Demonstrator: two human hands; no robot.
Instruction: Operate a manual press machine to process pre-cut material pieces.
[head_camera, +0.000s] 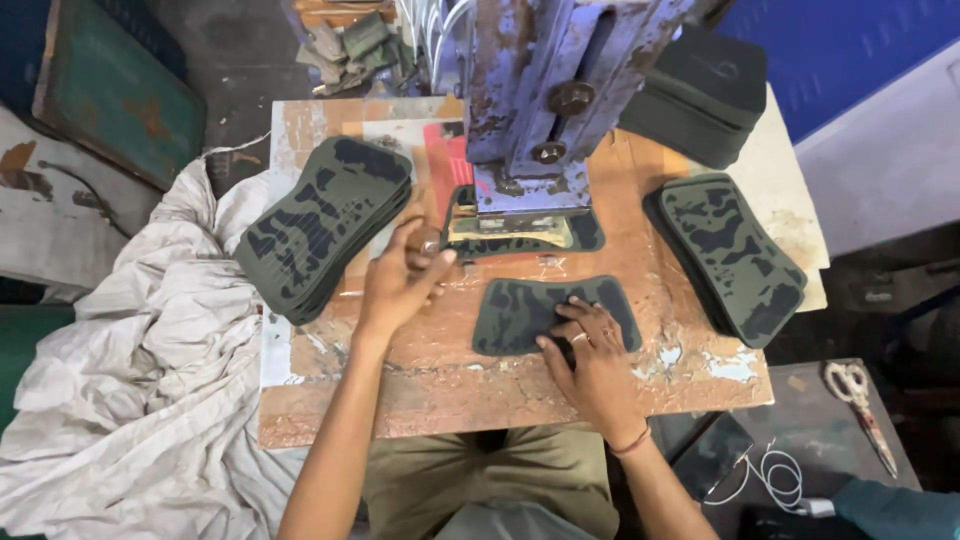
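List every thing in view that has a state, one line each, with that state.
Left hand: at the piece under the press.
Right hand: flat on loose camouflage piece.
Press: head down on a piece.
Left stack: piled, fanned.
Right stack: piled.
Scissors: closed, lying flat.

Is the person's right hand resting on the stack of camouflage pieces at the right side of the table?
No, the right hand presses flat on a single camouflage piece at mid-table, apart from the right-side stack.

Three stacks of camouflage pads (325, 225), two loose pads (520, 310), one pair of scissors (858, 395).
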